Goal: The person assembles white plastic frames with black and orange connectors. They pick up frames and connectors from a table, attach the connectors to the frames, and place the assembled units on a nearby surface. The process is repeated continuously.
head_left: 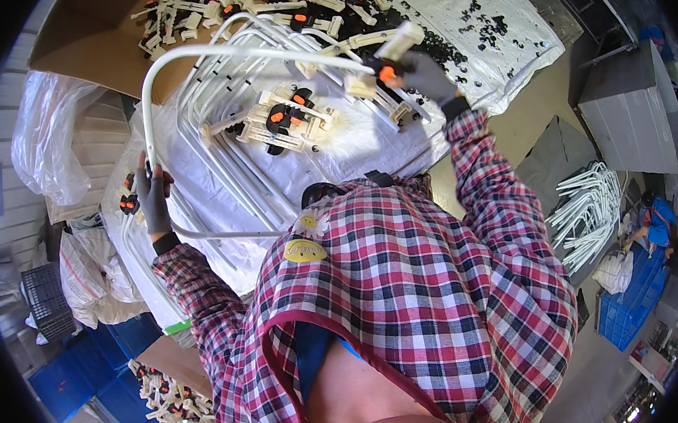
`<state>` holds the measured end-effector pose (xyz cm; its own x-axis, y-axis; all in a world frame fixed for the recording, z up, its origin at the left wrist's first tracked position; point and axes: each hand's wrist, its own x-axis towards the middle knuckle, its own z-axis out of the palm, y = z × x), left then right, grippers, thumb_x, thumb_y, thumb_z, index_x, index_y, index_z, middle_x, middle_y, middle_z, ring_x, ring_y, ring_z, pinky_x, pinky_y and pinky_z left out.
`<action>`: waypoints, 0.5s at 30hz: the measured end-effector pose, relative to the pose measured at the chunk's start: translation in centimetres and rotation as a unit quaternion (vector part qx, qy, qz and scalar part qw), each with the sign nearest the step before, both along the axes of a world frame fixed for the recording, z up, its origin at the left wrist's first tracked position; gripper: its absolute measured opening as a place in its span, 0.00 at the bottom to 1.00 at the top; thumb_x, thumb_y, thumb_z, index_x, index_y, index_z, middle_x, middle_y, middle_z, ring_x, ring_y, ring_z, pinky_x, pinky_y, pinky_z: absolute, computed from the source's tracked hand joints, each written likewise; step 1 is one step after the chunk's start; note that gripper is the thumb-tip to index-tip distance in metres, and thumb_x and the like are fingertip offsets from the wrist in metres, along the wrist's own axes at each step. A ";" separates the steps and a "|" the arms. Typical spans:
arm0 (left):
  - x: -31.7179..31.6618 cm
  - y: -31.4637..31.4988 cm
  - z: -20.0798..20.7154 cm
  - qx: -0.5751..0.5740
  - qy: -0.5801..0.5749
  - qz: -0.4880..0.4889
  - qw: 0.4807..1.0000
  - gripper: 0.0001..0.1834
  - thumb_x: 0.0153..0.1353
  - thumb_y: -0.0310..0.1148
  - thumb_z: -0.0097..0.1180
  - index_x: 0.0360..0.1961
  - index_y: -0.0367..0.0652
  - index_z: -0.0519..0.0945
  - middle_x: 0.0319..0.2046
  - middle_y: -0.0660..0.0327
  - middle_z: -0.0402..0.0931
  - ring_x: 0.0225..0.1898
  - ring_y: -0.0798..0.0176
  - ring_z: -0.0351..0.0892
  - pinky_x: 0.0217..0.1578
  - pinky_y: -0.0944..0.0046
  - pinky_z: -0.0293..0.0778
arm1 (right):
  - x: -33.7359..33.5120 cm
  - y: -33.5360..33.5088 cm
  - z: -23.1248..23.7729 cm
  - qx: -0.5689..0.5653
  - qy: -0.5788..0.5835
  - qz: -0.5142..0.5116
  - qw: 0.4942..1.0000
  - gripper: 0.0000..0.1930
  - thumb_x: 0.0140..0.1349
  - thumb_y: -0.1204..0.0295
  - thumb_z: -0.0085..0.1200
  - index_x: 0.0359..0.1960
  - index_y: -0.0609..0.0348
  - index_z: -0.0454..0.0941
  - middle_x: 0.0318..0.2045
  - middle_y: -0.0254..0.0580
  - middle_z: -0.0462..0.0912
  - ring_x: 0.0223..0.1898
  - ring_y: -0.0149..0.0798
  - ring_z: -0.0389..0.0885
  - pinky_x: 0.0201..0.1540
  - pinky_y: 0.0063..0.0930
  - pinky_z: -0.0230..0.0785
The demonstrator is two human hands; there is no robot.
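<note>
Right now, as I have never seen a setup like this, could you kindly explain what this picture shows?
Certainly. There is no machine here: a person works by hand, wearing grey gloves and a checked top. The single picture comes from a wide fisheye camera worn on the head and looking down, so straight edges bend near the rim.

The left hand grips a white bent tube. The right hand holds a cream fitting with black and orange parts near the tube's end; blur hides whether the two are joined.

On the silvery sheeting lie more white tubes and a cluster of similar fittings. Farther off are a heap of fittings and scattered small black parts.
</note>
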<state>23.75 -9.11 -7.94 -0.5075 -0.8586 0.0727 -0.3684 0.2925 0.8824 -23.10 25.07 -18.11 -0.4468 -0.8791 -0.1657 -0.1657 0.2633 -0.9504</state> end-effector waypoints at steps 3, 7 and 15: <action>-6.3 1.6 2.5 0.011 0.010 -0.101 0.995 0.25 0.72 0.33 0.47 0.68 0.41 0.65 0.30 0.68 0.75 0.25 0.80 0.65 0.24 0.78 0.58 | 0.6 -6.4 5.0 -0.266 0.282 -0.007 0.922 0.34 0.50 0.40 0.64 0.39 0.63 0.82 0.27 0.43 0.84 0.26 0.36 0.82 0.31 0.31 0.72; -16.5 7.5 5.2 -0.132 -0.034 -0.225 0.965 0.30 0.65 0.24 0.55 0.68 0.39 0.64 0.31 0.58 0.80 0.29 0.68 0.78 0.32 0.67 0.75 | 0.5 -11.7 16.8 -0.218 0.247 0.146 0.933 0.25 0.62 0.46 0.58 0.41 0.59 0.83 0.25 0.40 0.83 0.23 0.31 0.79 0.31 0.24 0.73; -22.9 7.9 6.0 0.043 -0.126 -0.343 0.930 0.17 0.60 0.30 0.63 0.49 0.34 0.79 0.31 0.63 0.80 0.25 0.73 0.75 0.26 0.71 0.70 | 0.7 -10.0 22.6 -0.255 0.136 0.292 0.912 0.26 0.64 0.59 0.57 0.57 0.63 0.70 0.45 0.57 0.80 0.50 0.45 0.80 0.53 0.36 0.69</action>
